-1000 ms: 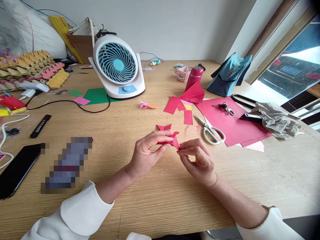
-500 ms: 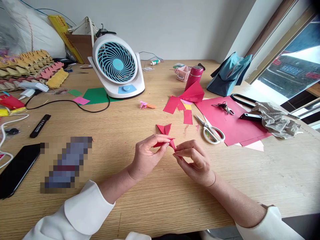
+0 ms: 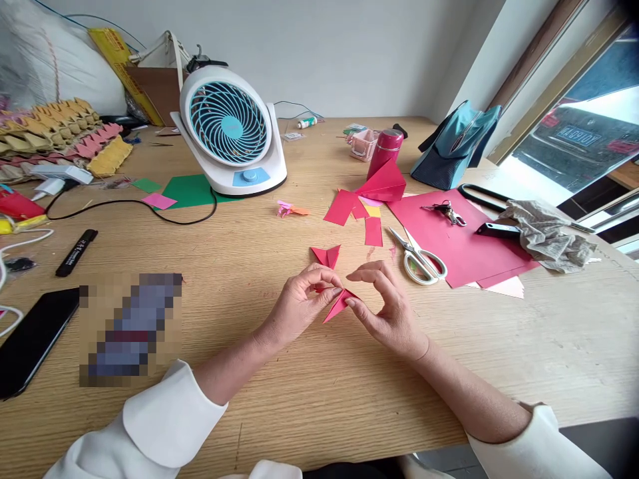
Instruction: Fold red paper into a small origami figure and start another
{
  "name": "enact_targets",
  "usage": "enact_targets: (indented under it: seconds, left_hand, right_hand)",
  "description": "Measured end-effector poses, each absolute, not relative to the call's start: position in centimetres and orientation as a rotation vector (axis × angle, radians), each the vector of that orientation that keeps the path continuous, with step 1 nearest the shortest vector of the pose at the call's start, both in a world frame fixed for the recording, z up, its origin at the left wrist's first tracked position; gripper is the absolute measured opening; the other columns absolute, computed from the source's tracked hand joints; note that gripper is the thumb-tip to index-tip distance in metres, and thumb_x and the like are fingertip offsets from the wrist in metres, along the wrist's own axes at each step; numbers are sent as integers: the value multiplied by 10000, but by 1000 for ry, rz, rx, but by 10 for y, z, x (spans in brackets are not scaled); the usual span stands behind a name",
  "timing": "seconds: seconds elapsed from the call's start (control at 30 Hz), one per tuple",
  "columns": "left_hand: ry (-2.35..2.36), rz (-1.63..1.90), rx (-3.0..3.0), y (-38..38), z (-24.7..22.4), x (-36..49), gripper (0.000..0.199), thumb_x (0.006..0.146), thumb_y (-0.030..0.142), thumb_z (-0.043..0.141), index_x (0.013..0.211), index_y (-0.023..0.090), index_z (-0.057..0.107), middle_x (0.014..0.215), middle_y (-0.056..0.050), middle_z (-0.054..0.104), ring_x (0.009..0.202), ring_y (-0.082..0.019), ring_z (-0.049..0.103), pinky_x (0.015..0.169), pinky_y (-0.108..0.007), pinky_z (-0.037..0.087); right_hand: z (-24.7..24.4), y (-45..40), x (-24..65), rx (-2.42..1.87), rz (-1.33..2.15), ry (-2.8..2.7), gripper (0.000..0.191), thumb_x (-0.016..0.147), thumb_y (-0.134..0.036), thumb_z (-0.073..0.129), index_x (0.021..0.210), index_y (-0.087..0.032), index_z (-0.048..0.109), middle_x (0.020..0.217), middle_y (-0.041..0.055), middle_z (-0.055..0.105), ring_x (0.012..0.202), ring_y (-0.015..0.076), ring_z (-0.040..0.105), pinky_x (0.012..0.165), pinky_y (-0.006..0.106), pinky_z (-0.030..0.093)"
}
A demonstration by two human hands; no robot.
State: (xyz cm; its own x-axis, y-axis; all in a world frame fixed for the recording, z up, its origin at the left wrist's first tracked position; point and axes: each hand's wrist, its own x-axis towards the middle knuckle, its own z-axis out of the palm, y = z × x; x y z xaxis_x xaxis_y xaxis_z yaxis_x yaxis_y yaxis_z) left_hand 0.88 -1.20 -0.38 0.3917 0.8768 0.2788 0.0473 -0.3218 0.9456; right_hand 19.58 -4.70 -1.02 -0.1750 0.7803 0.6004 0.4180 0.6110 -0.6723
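Between my hands, above the wooden table, is a small folded piece of red paper (image 3: 337, 306) with a pointed flap hanging down toward me. My left hand (image 3: 310, 296) pinches it between thumb and fingers. The thumb of my right hand (image 3: 387, 309) touches the paper's right side, while that hand's index finger is lifted and spread from the thumb. Just beyond my left fingers lies another folded red paper piece (image 3: 327, 255) with two points. My left fingers cover part of the held paper.
White-handled scissors (image 3: 419, 258) lie right of my hands, beside large red sheets (image 3: 459, 233). Red paper scraps (image 3: 341, 207) and a red bottle (image 3: 385, 152) are farther back. A fan (image 3: 232, 130) stands behind. Left are a marker (image 3: 76, 253) and a black phone (image 3: 37, 339).
The held red paper has turned, and its point now hangs toward the lower left. My right index finger has opened away from its thumb. The left hand keeps its pinch.
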Motion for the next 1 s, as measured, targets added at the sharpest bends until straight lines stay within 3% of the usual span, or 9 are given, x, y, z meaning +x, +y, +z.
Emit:
enact_targets:
  seconds: [0.17, 0.4, 0.6, 0.87, 1.0]
  left_hand:
    - [945, 1128, 1795, -16, 2, 7, 100, 905, 230, 643, 845, 187, 710, 845, -35, 646, 836, -150, 616, 725, -251, 503]
    - [967, 1213, 1931, -22, 1, 8, 64, 897, 225, 674, 844, 197, 696, 815, -20, 661, 771, -136, 616, 700, -251, 497]
    - [993, 1181, 1961, -23, 2, 10, 105, 860, 173, 689, 762, 192, 658, 756, -5, 646, 723, -131, 598, 687, -249, 487]
    - [919, 1179, 1997, -23, 7, 9, 121, 908, 150, 614, 901, 197, 725, 836, -23, 693, 783, -130, 641, 713, -241, 511]
    - [1020, 1170, 1956, -22, 3, 7, 82, 906, 200, 633, 861, 194, 701, 820, -21, 689, 745, -129, 639, 678, -239, 516]
  right_hand:
    - [-16, -45, 191, -948, 845, -1676, 213, 915, -326, 666, 1088, -214, 609, 1015, 59, 603, 923, 172, 619, 822, 332, 559]
    - [-22, -46, 187, -934, 1084, -1551, 181, 902, -362, 687, 971, -205, 628, 918, 23, 624, 828, 141, 633, 774, 296, 552]
    - [-24, -45, 186, -935, 1073, -1526, 180, 892, -368, 700, 876, -199, 641, 821, 4, 624, 729, 123, 591, 698, 270, 516]
    - [-28, -43, 189, -912, 1076, -1421, 159, 902, -354, 689, 871, -208, 634, 817, 3, 620, 743, 138, 626, 728, 307, 555]
    - [-28, -42, 191, -932, 1006, -1423, 146, 904, -345, 688, 871, -210, 646, 824, 12, 628, 766, 144, 620, 729, 306, 549]
